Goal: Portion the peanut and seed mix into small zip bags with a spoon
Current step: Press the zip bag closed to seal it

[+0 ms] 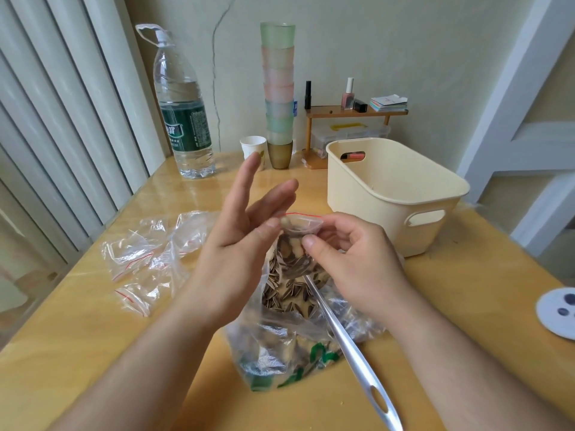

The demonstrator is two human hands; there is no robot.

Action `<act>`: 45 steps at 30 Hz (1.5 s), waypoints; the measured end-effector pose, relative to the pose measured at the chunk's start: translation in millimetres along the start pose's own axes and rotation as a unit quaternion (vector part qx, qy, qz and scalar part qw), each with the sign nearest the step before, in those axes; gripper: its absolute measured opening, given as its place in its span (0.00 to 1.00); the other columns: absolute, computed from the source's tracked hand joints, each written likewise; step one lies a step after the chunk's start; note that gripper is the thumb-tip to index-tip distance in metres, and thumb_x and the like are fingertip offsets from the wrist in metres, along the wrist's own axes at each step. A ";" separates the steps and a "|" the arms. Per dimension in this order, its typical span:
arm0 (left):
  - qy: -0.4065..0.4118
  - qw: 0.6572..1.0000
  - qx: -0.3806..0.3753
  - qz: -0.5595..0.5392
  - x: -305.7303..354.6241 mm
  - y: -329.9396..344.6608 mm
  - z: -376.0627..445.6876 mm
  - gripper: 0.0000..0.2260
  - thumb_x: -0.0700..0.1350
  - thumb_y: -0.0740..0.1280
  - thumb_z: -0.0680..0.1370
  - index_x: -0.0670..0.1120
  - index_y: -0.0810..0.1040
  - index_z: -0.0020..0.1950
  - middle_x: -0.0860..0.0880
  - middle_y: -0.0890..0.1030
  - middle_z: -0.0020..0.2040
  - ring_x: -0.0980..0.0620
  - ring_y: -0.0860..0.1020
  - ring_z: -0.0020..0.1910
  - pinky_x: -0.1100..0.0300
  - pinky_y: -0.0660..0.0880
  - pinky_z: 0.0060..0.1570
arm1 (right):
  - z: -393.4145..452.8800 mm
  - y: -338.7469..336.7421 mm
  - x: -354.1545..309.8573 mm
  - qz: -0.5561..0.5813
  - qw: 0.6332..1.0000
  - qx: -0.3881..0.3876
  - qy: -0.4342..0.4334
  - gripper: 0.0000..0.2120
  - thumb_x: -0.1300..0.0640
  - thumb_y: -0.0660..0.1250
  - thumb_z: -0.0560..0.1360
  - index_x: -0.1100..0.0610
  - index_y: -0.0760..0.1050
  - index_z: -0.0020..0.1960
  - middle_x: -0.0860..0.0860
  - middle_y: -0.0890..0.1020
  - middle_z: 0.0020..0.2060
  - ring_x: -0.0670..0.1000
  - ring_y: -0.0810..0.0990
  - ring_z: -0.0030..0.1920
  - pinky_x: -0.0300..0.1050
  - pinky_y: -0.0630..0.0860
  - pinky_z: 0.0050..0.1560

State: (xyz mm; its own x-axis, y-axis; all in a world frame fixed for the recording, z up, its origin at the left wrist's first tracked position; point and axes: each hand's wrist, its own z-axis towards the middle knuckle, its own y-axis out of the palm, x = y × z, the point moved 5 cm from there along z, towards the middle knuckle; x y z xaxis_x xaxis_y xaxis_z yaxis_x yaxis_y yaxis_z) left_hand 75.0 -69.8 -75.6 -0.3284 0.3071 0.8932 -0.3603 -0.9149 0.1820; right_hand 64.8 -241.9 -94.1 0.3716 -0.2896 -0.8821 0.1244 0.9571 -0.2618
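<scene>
A small zip bag [299, 241] with a red-lined mouth hangs above the table, part filled with peanuts and striped seeds. My right hand [351, 259] pinches its rim between thumb and fingers. My left hand [242, 234] is beside it on the left, fingers straight and spread, one fingertip touching the rim. Below lies the large clear bag of mix [289, 331] with green print. A metal spoon [348, 340] lies with its bowl hidden inside that bag, handle pointing toward me. Neither hand holds the spoon.
Several empty small zip bags [146, 262] lie at the left on the wooden table [93, 353]. A cream plastic basket [395, 194] stands at the right. Behind are a big water bottle [183, 119], a stack of cups [279, 94], a paper cup [253, 147] and a small shelf [354, 112].
</scene>
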 end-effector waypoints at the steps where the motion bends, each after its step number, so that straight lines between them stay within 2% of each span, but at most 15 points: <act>1: -0.012 1.000 0.009 0.000 -1.9 -1.1 0.2 0.31 0.36 0.65 0.82 0.58 0.62 0.81 0.48 0.82 0.68 0.50 0.78 0.70 0.51 0.76 0.68 | 0.2 -1.7 -0.7 0.019 1.000 0.014 -0.007 0.08 0.51 0.73 0.75 0.44 0.83 0.54 0.47 0.88 0.45 0.53 0.86 0.48 0.59 0.83 0.54; 4: -0.044 0.998 0.029 0.040 -8.0 -2.7 -0.2 0.20 0.44 0.70 0.79 0.46 0.76 0.71 0.47 0.86 0.58 0.51 0.84 0.55 0.56 0.80 0.56 | -0.1 -5.8 -2.5 0.071 0.997 0.035 -0.008 0.07 0.58 0.74 0.79 0.47 0.84 0.52 0.49 0.88 0.45 0.51 0.87 0.46 0.53 0.83 0.48; 6: -0.048 0.996 0.029 0.068 -11.7 0.0 -2.1 0.12 0.43 0.70 0.80 0.40 0.82 0.62 0.43 0.87 0.52 0.48 0.84 0.51 0.53 0.82 0.54 | -1.3 -4.8 -2.7 0.076 0.997 0.024 -0.004 0.08 0.59 0.73 0.79 0.45 0.84 0.53 0.49 0.88 0.45 0.51 0.86 0.44 0.52 0.82 0.46; 12: -0.042 0.994 0.098 0.034 -15.4 -1.3 -3.0 0.08 0.45 0.71 0.78 0.40 0.83 0.48 0.40 0.84 0.40 0.43 0.81 0.39 0.49 0.81 0.43 | -4.2 -7.3 -5.5 0.071 0.997 0.035 -0.014 0.07 0.53 0.76 0.77 0.43 0.82 0.53 0.47 0.86 0.46 0.54 0.85 0.45 0.66 0.83 0.51; 17: -0.068 0.993 0.093 -0.022 -19.1 3.0 -4.3 0.06 0.43 0.67 0.83 0.44 0.83 0.52 0.41 0.84 0.45 0.45 0.81 0.40 0.51 0.81 0.40 | -3.3 -11.6 -4.0 0.069 0.996 0.061 -0.014 0.04 0.52 0.75 0.78 0.43 0.85 0.49 0.49 0.87 0.42 0.52 0.85 0.45 0.62 0.84 0.52; 22: -0.091 0.992 0.081 -0.037 -23.8 6.6 -4.1 0.09 0.46 0.70 0.79 0.41 0.85 0.52 0.39 0.86 0.48 0.46 0.83 0.44 0.52 0.80 0.42 | -3.5 -8.3 -7.0 0.121 0.991 0.064 0.004 0.02 0.51 0.75 0.77 0.44 0.84 0.48 0.48 0.85 0.41 0.48 0.83 0.42 0.52 0.81 0.45; 25: -0.084 0.991 0.105 -0.016 -26.2 2.0 -3.8 0.11 0.47 0.72 0.77 0.41 0.86 0.52 0.40 0.85 0.44 0.47 0.81 0.39 0.53 0.78 0.39 | -2.4 -6.7 -16.1 0.097 0.994 0.043 -0.031 0.06 0.52 0.72 0.76 0.44 0.83 0.52 0.49 0.84 0.46 0.51 0.83 0.45 0.52 0.83 0.48; 29: -0.070 0.990 0.124 0.022 -23.6 -4.5 -3.3 0.11 0.49 0.71 0.76 0.45 0.88 0.52 0.45 0.87 0.44 0.49 0.84 0.41 0.53 0.80 0.40 | 6.6 -5.6 -32.3 -0.047 0.995 -0.011 -0.092 0.05 0.57 0.74 0.77 0.47 0.84 0.50 0.45 0.82 0.49 0.48 0.81 0.47 0.39 0.79 0.46; 31: -0.072 0.988 0.133 0.019 -21.6 -5.7 -3.0 0.13 0.52 0.70 0.77 0.47 0.88 0.54 0.46 0.88 0.44 0.47 0.85 0.43 0.49 0.81 0.45 | 12.9 -5.3 -35.9 -0.124 0.987 -0.037 -0.092 0.06 0.54 0.75 0.76 0.45 0.85 0.51 0.42 0.81 0.50 0.48 0.81 0.48 0.41 0.80 0.47; 33: -0.076 0.987 0.143 0.019 -18.8 -6.4 -3.2 0.14 0.53 0.69 0.77 0.48 0.87 0.56 0.51 0.85 0.38 0.52 0.83 0.38 0.52 0.79 0.41 | 17.1 -4.5 -38.0 -0.155 0.983 -0.056 -0.086 0.05 0.52 0.75 0.75 0.43 0.84 0.50 0.42 0.80 0.50 0.47 0.81 0.48 0.45 0.81 0.47; 35: -0.070 0.987 0.143 0.029 -18.4 -7.3 -3.4 0.15 0.55 0.69 0.77 0.49 0.88 0.57 0.50 0.86 0.41 0.50 0.85 0.43 0.50 0.81 0.43 | 20.8 -3.0 -40.9 -0.172 0.979 -0.056 -0.090 0.03 0.49 0.75 0.73 0.43 0.83 0.47 0.42 0.80 0.49 0.48 0.81 0.47 0.49 0.81 0.46; 37: -0.066 0.987 0.145 0.019 -18.0 -6.5 -3.4 0.15 0.55 0.69 0.77 0.50 0.88 0.57 0.45 0.88 0.47 0.45 0.86 0.48 0.50 0.82 0.44 | 23.2 0.9 -39.2 -0.156 0.983 -0.051 -0.082 0.05 0.50 0.76 0.72 0.44 0.82 0.46 0.42 0.80 0.48 0.48 0.82 0.48 0.51 0.82 0.47; 39: -0.064 0.986 0.154 -0.008 -16.9 -5.7 -3.3 0.14 0.52 0.69 0.77 0.49 0.87 0.58 0.43 0.88 0.45 0.46 0.86 0.45 0.55 0.82 0.42 | 21.2 7.6 -32.1 -0.093 0.993 -0.059 -0.050 0.08 0.54 0.77 0.72 0.44 0.83 0.47 0.43 0.81 0.48 0.48 0.83 0.48 0.52 0.83 0.50; 41: -0.060 0.985 0.159 -0.014 -18.3 -7.2 -3.0 0.13 0.51 0.69 0.77 0.49 0.88 0.57 0.42 0.86 0.41 0.45 0.86 0.43 0.55 0.83 0.43 | 17.2 13.5 -23.8 -0.063 0.996 -0.060 -0.024 0.11 0.56 0.78 0.71 0.42 0.83 0.49 0.42 0.82 0.50 0.48 0.84 0.49 0.52 0.84 0.51; 45: -0.043 0.988 0.149 0.013 -21.3 -7.0 -1.8 0.13 0.56 0.71 0.76 0.54 0.88 0.56 0.45 0.84 0.43 0.40 0.85 0.48 0.45 0.84 0.51 | 10.6 8.9 -21.1 -0.132 0.991 0.009 -0.038 0.09 0.55 0.77 0.72 0.43 0.81 0.47 0.39 0.82 0.48 0.45 0.83 0.45 0.45 0.83 0.45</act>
State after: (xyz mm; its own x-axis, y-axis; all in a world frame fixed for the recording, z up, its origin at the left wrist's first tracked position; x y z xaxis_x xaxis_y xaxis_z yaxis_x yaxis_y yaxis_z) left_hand 83.0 -69.4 -96.7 -0.2538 0.2715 0.9284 -0.0765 -0.9624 0.2605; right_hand 67.9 -227.4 -73.7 0.3920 -0.5299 -0.7520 0.2422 0.8480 -0.4714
